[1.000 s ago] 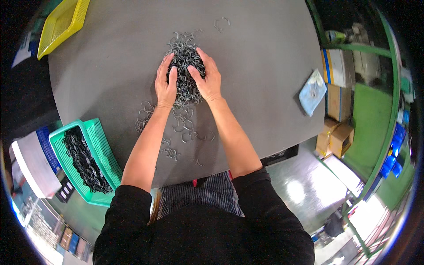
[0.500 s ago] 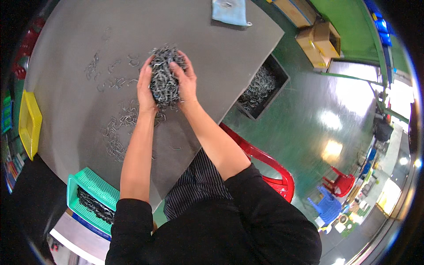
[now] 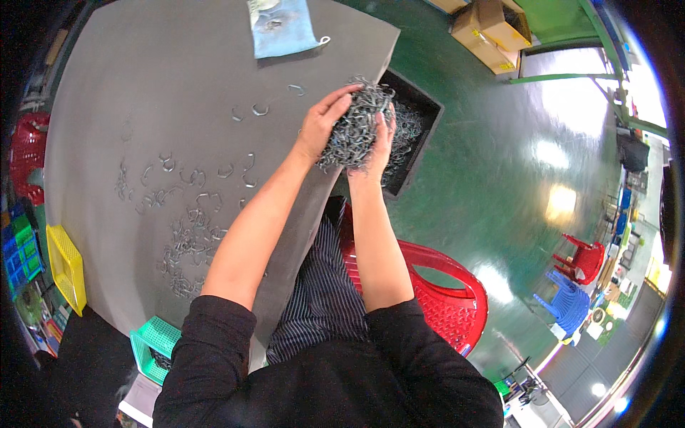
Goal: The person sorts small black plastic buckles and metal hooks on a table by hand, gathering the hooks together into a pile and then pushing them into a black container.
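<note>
Between my two hands is a large clump of small grey C-shaped metal hooks (image 3: 351,135), tangled together. My left hand (image 3: 321,127) presses on its left side, fingers curled over the top. On the right side my right hand (image 3: 382,146) cups it, thumb towards me. The clump is at the right edge of the grey table (image 3: 164,78), partly in front of a black crate (image 3: 422,151) that stands lower down beside the table and holds more such hooks. Loose hooks (image 3: 189,242) lie scattered over the tabletop to the left of my forearms.
A light blue cloth-like piece (image 3: 289,36) lies at the table's far edge. A yellow basket (image 3: 66,267) and a green basket (image 3: 157,332) are at the left. A red plastic chair (image 3: 449,314) stands close on my right. Cardboard boxes (image 3: 485,46) are at the far right.
Both hands have carried the clump of hooks rightward, from over the middle of the table to its edge near the black crate. The view has shifted too.
</note>
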`<state>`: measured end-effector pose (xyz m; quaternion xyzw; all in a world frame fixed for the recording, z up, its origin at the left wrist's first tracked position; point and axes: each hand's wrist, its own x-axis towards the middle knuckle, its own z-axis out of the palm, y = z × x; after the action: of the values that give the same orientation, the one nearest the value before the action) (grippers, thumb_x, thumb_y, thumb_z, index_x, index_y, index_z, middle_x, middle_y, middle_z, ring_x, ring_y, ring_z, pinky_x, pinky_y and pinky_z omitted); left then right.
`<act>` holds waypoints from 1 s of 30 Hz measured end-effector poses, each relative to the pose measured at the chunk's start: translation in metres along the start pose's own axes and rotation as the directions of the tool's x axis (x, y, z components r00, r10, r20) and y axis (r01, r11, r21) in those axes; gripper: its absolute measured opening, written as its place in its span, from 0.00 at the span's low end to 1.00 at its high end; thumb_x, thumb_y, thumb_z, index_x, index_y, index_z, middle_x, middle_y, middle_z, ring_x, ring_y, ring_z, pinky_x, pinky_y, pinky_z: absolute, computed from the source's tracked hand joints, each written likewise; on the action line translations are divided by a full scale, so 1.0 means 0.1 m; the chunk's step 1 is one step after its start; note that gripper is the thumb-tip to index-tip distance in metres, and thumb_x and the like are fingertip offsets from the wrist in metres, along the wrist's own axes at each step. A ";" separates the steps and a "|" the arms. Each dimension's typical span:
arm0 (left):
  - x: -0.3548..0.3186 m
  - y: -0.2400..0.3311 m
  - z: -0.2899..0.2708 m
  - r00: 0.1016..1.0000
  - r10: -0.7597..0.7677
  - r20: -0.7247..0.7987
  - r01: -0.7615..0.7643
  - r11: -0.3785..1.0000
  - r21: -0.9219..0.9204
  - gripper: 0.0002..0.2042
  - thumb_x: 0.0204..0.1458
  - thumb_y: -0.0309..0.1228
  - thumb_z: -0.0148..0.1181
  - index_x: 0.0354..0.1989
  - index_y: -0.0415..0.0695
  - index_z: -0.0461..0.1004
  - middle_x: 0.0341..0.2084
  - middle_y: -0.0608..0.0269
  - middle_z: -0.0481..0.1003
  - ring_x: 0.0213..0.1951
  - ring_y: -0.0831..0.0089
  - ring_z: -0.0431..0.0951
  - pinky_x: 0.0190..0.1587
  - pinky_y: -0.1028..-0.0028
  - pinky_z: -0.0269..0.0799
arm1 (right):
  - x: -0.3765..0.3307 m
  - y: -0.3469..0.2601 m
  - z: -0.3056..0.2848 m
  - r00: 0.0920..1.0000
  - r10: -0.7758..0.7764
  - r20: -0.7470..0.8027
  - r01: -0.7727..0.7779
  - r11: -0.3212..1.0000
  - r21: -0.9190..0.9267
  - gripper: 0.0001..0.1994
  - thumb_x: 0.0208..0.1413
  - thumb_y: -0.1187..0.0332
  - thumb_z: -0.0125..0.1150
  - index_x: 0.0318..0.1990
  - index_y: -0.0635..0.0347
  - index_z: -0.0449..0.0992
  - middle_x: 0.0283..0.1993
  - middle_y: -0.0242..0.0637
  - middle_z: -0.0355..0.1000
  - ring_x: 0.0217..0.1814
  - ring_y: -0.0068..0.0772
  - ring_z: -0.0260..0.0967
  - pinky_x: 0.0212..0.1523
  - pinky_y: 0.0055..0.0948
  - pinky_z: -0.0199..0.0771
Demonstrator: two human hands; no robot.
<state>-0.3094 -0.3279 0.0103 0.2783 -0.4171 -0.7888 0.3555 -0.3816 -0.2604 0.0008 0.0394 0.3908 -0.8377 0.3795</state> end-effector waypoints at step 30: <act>-3.63 0.19 -1.07 0.297 0.645 -0.704 0.614 0.436 0.658 0.16 0.56 0.28 0.43 0.53 0.40 0.64 0.55 0.53 0.62 0.61 0.53 0.56 0.62 0.58 0.49 | -2.22 0.67 -0.03 -0.071 0.825 0.561 0.995 0.095 -0.013 0.19 0.46 0.65 0.54 0.49 0.46 0.70 0.56 0.35 0.64 0.65 0.41 0.53 0.59 0.63 0.46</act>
<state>-0.0099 -0.0967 0.0251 0.8194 -0.4642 -0.0866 0.3250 -0.1802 -0.1516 0.0376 -0.9026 0.3661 -0.0343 0.2237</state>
